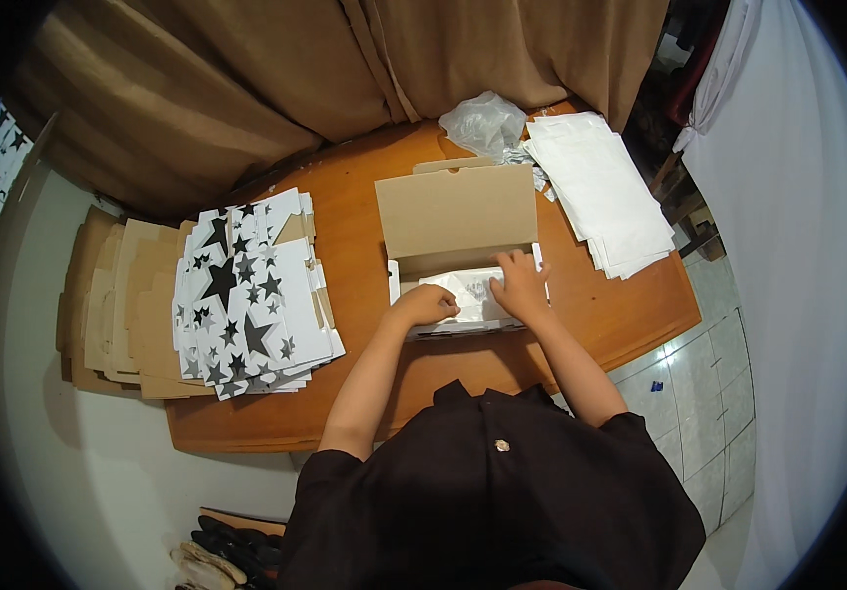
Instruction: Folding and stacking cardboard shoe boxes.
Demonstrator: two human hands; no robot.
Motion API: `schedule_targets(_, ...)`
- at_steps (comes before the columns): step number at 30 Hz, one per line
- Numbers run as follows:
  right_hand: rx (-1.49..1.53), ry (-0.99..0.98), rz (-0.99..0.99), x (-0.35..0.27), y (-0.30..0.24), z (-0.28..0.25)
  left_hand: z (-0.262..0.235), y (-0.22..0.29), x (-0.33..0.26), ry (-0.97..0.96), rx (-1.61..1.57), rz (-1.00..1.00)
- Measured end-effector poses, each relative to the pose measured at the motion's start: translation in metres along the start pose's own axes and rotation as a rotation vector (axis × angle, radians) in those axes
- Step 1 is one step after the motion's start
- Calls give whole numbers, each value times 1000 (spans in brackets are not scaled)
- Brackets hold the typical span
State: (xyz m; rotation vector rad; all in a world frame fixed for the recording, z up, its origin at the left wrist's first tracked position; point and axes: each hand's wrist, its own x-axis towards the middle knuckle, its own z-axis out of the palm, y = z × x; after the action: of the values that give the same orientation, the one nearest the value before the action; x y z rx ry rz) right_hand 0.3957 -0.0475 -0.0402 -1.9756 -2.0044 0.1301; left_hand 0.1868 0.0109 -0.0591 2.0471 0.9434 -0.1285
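A cardboard box [456, 216] stands on the table in front of me, its brown lid raised at the back. Inside it lies a flat white packet [470, 293] with faint grey marks. My left hand [428, 306] reaches over the front left of the box, its fingers curled together at the packet's left edge. Over the right part of the box is my right hand [522, 285], with fingers bent and spread apart, touching the packet's right side near the box wall. The fingertips of the left hand are partly hidden.
Left of the box lie stacked star-printed white cardboard sheets [256, 295], overlapping brown flat cartons [138, 305]. White paper sheets [600, 192] are piled at the back right, beside a clear plastic bag [483, 123]. The wooden table [630, 310] has a rounded edge; brown curtains [227, 79] hang behind it.
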Motion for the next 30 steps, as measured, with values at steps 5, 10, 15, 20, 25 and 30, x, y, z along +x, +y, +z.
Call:
schedule_targets(5,245,196,199,25,12,-10,-9,25,-49,504,5,147)
schedule_targets(10,561,472,268,80,62,13,28,35,-77,854,105,281)
schedule_targets(15,1193,359,338,92,51,-17,97,12,-73,946,310,138)
schedule_targets(20,1182,367,229,66,44,-26,115,0,-61,1043,367,78)
schedule_targets(25,1187,300,314,12,26,-24,120,-8,-59,1004,358,56)
schedule_targets(30,1328,400,249,-24,3,-26,128,7,-54,1044,434,8)
